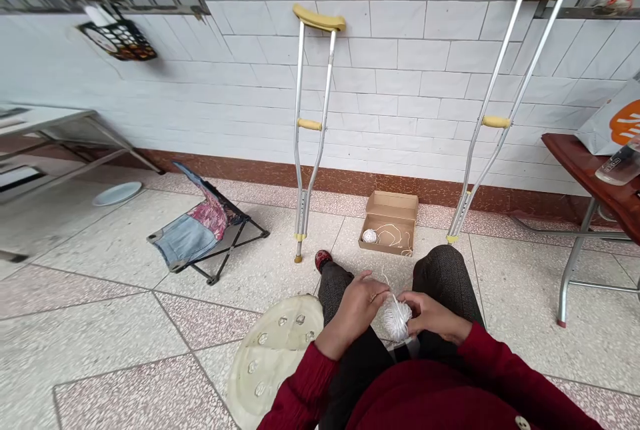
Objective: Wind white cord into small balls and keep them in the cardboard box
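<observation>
"Can you read anything from where you are?"

"Not 1 full word. Over on my right there's a white bag [595, 129] on the red-brown desk [575, 158], and it carries an orange patch [619, 117] with white strokes across it. They look like part of a character or a logo, but my view cuts them off at the edge, so I can't name the brand."

"And the clear container [620, 170] near the bag?"

"There's a bit of small print on its side. From here it's too tiny and blurred for me to make out."

"Any numbers, then?"

"None that I can read."
</observation>
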### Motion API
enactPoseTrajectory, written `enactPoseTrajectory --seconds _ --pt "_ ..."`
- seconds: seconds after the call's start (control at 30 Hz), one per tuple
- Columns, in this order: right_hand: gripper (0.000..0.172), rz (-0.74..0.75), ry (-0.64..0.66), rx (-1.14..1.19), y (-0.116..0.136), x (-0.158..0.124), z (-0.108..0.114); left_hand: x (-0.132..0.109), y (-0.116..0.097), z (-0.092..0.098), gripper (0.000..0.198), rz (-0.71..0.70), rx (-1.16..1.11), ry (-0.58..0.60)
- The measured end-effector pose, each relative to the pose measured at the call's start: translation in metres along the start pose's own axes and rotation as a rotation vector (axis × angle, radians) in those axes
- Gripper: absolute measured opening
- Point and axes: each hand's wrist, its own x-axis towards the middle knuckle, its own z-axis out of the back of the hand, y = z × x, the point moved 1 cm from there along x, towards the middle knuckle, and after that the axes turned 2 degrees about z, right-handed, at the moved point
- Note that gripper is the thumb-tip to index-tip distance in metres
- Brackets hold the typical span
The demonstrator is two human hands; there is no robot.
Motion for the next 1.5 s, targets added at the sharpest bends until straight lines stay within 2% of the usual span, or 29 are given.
enactPoseTrajectory --seconds 0.03,0.1,0.2,0.3,0.4,0.47,0.53,0.6,0.63,0.77,0.8,0.87,1.03,1.13,1.23,1.33,1.43,1.5 --pt "0.046 -0.005 0.061 0.090 0.006 -0.007 -0.005 0.001 0.004 0.000 0.035 0.008 -0.031 -0.008" --pt "0.048 0.048 0.072 0.227 0.025 -0.018 -0.005 0.002 0.011 -0.007 0.038 0.058 -0.146 -0.005" --pt "0.049 0.165 -0.071 0.328 0.059 -0.020 0.011 -0.003 0.013 -0.030 0.043 0.152 -0.341 0.055" --pt "0.039 0.223 -0.305 0.239 0.073 -0.005 0.034 -0.011 0.004 -0.048 0.045 0.176 -0.437 0.162" --pt "0.032 0.172 -0.464 -0.006 0.057 0.014 0.044 -0.018 -0.006 -0.045 0.044 0.156 -0.353 0.190" --pt "0.034 0.130 -0.465 -0.184 0.035 0.021 0.041 -0.020 -0.008 -0.033 0.042 0.120 -0.220 0.149" --pt "0.037 0.153 -0.458 -0.398 0.014 0.021 0.032 -0.019 -0.007 -0.020 0.041 0.081 -0.098 0.105" --pt "0.040 0.146 -0.382 -0.536 0.001 0.016 0.022 -0.015 -0.004 -0.010 0.040 0.049 -0.022 0.097" --pt "0.041 0.111 -0.299 -0.534 -0.002 0.013 0.017 -0.013 -0.002 -0.006 0.040 0.035 -0.001 0.105" --pt "0.044 -0.079 0.161 -0.150 0.007 -0.004 0.007 -0.003 -0.002 -0.001 0.036 -0.015 -0.024 0.134" --pt "0.045 -0.093 0.232 -0.047 0.013 -0.008 0.006 -0.001 -0.003 -0.001 0.035 -0.022 -0.059 0.130" --pt "0.047 -0.072 0.256 0.117 0.024 -0.014 0.008 0.001 -0.003 -0.003 0.037 -0.008 -0.146 0.111" --pt "0.058 0.080 0.018 0.435 0.042 -0.017 0.012 -0.005 0.004 -0.029 0.046 0.166 -0.424 0.117" --pt "0.058 0.141 -0.041 0.448 0.047 -0.011 0.015 -0.012 0.006 -0.049 0.046 0.212 -0.515 0.155" --pt "0.044 0.144 -0.175 0.357 0.049 -0.003 0.024 -0.019 0.005 -0.057 0.047 0.221 -0.494 0.184" --pt "0.040 0.142 -0.331 0.231 0.051 0.002 0.040 -0.027 0.005 -0.055 0.046 0.225 -0.429 0.267" --pt "0.044 0.144 -0.474 -0.057 0.051 0.006 0.055 -0.033 0.000 -0.044 0.046 0.218 -0.369 0.324" --pt "0.045 0.141 -0.533 -0.316 0.046 0.009 0.058 -0.032 -0.006 -0.032 0.047 0.175 -0.319 0.312"
